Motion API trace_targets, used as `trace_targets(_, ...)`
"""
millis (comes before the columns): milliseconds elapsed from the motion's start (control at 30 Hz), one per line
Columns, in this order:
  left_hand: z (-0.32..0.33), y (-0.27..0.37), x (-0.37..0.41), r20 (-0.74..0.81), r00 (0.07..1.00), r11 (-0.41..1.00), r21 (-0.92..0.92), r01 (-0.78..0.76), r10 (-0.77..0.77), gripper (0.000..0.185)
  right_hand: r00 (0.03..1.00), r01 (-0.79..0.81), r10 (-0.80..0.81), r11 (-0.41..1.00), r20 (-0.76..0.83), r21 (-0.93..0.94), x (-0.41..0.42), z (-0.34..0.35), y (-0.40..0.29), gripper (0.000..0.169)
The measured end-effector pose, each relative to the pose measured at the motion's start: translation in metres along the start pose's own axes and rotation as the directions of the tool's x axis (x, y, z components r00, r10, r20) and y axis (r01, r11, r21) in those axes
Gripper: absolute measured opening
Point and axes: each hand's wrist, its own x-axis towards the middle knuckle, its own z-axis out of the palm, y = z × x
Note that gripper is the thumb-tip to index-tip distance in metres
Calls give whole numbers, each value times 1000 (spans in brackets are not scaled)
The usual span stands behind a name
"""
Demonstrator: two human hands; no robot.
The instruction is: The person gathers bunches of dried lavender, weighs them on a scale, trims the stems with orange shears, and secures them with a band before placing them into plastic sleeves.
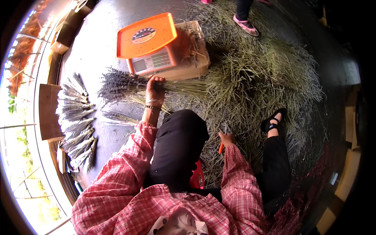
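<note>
My left hand [155,89] is closed around the stems of a bunch of dried lavender [119,85], just in front of the orange scale. The dark purple flower heads point left, and the pale stems run right toward a heap of cut stems [246,79]. Beside my right knee, lower down, my right hand [228,138] grips a cutting tool with an orange handle [221,147]. Its metal end points away from me and is too small to make out well. A few loose lavender stalks [120,117] lie on the floor below the bunch.
An orange digital scale [147,36] stands on a cardboard box [191,69]. Several wrapped lavender bundles [77,126] lie in a row at left. Another person's foot in a pink shoe [246,25] stands behind the heap. Beneath me is a red plastic stool [198,176].
</note>
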Motion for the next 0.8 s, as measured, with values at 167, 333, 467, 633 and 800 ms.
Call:
trace_targets(167,11,9,-4,-202,978,950,312,8,59,9,561,741,-622,671,-546,-3,-59,-55,-113,78)
trace_targets(333,66,-15,-20,-28,998,905,421,67,-61,6,307,796,-908,410,-287,-445,-94,-80,-189,103)
trace_targets(467,61,10,-17,206,841,860,230,455,-500,15,609,781,-789,614,-79,-113,-104,-74,-198,63)
trace_targets(633,56,25,-4,548,600,810,329,485,-582,19,631,591,-773,531,61,607,-91,-26,-177,36)
trace_targets(800,80,31,8,351,749,807,432,403,-562,37,595,804,-771,562,-229,196,-120,-44,-206,38)
